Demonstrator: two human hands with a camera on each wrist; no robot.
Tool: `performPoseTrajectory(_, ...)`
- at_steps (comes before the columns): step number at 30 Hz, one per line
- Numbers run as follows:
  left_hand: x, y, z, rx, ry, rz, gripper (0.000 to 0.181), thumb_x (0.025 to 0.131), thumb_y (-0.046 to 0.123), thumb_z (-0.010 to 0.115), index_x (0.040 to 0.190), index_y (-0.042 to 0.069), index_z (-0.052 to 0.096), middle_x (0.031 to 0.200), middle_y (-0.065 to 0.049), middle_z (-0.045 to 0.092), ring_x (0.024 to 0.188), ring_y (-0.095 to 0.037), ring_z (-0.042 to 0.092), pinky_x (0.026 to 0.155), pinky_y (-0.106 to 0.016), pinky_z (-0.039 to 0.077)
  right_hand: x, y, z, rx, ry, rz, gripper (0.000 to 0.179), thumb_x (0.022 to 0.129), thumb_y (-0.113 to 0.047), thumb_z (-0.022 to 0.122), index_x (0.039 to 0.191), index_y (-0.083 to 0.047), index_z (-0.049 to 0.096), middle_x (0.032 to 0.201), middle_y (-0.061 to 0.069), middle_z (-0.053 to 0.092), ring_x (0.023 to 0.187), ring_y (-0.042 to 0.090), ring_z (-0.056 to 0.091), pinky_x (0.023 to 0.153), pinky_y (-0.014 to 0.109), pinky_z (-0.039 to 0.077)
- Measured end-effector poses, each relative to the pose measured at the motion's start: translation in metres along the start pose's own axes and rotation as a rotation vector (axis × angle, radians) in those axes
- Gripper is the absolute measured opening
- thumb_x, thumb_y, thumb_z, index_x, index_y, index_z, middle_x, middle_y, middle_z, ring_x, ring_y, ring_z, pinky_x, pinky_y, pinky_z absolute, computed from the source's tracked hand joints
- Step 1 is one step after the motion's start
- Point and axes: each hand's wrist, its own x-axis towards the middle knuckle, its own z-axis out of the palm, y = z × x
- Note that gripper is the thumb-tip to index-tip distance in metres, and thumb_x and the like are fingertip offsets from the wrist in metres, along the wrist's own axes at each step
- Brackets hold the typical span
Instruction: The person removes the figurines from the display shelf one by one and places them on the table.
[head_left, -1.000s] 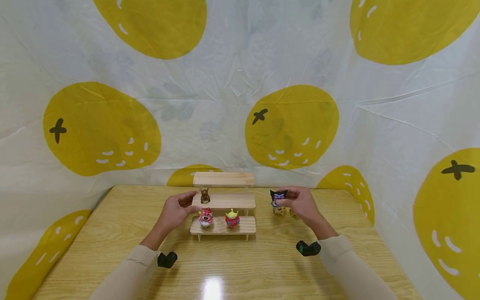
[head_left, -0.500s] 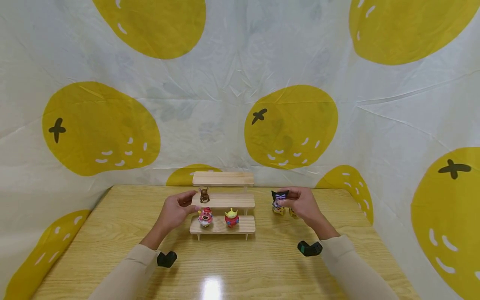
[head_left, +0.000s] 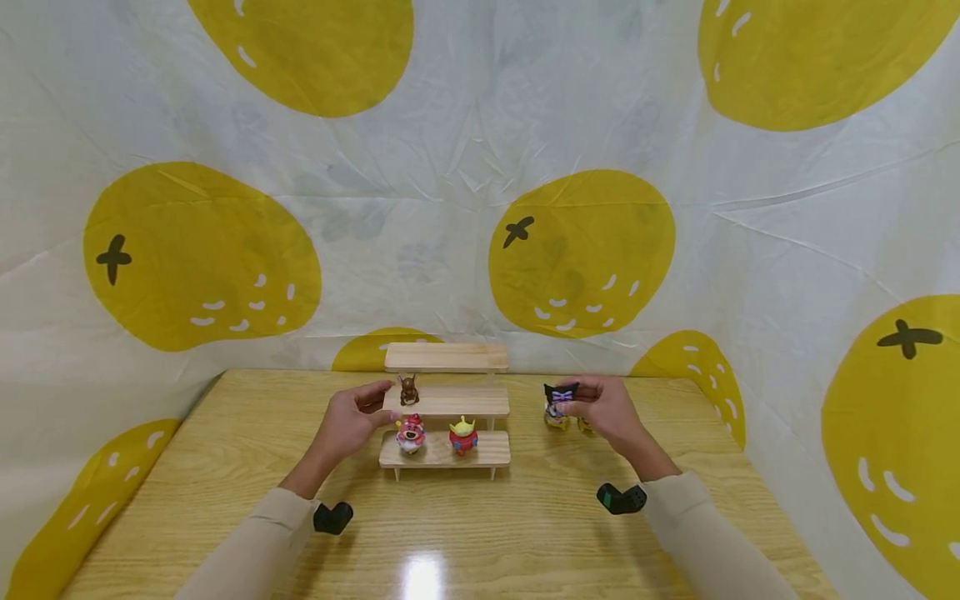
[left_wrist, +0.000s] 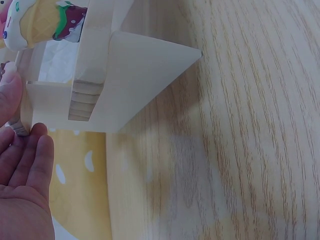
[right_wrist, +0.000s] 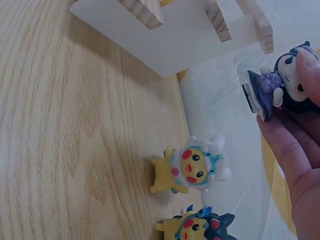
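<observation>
My left hand (head_left: 349, 425) pinches the left end of the middle board of a three-step wooden display stand (head_left: 457, 402). In the left wrist view its thumb lies above the board and its fingers below. Off to the right, my right hand (head_left: 607, 410) holds a small figurine with a black hood and purple bow (head_left: 561, 395) between thumb and fingers. The right wrist view shows that figurine's purple dress (right_wrist: 265, 90), raised off the table. On the stand are a brown figurine (head_left: 408, 391), a pink figurine (head_left: 410, 436) and a red-suited alien figurine (head_left: 463, 437).
Two yellow figurines, one white-hooded (right_wrist: 192, 165) and one black-hooded (right_wrist: 192, 230), stand on the table below my right hand. The wood-grain table (head_left: 465, 525) reaches back to a fabric backdrop (head_left: 420, 258) with large yellow fruit prints. The stand's top board (head_left: 447, 357) is bare.
My right hand has drifted very slightly to the right with the black-hooded figurine. The left hand keeps its hold on the stand.
</observation>
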Motion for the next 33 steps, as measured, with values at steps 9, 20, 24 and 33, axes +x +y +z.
performPoseTrajectory(9,0.0005,0.0008,0.0003,0.003,0.003,-0.008,0.059,0.093,0.016,0.08,0.147,0.004,0.059,0.15,-0.019,0.06,0.135,-0.037,0.062,0.108,-0.048,0.057,-0.0009,0.0001,-0.0009,0.005,0.009,0.007,0.033,0.092,-0.001,0.077,0.123,0.007,0.072,0.109,0.025,0.077,0.085,0.006,0.074,0.069,0.022,0.059)
performPoseTrajectory(20,-0.0007,0.0011,-0.0001,0.001,0.002,-0.003,0.059,0.094,0.014,0.079,0.148,0.002,0.057,0.151,-0.02,0.059,0.136,-0.038,0.061,0.109,-0.047,0.056,-0.0031,0.0012,-0.0063,0.007,0.004,0.016,0.033,0.092,0.0,0.076,0.124,0.008,0.072,0.113,0.028,0.076,0.089,0.006,0.074,0.075,0.023,0.062)
performPoseTrajectory(24,-0.0006,0.0011,0.0,0.008,0.0,-0.002,0.059,0.094,0.015,0.078,0.148,0.002,0.057,0.151,-0.02,0.059,0.136,-0.037,0.061,0.109,-0.048,0.056,-0.0032,0.003,-0.0074,0.005,0.001,0.019,0.033,0.092,-0.001,0.076,0.124,0.007,0.072,0.113,0.027,0.076,0.088,0.006,0.074,0.073,0.023,0.061)
performPoseTrajectory(33,-0.0003,0.0022,-0.0003,0.013,0.01,0.005,0.057,0.094,0.017,0.08,0.146,0.004,0.061,0.148,-0.02,0.061,0.133,-0.038,0.063,0.108,-0.047,0.057,-0.0051,0.0041,-0.01,0.001,-0.01,0.016,0.033,0.093,-0.004,0.077,0.124,0.006,0.072,0.114,0.027,0.076,0.087,0.007,0.075,0.07,0.024,0.061)
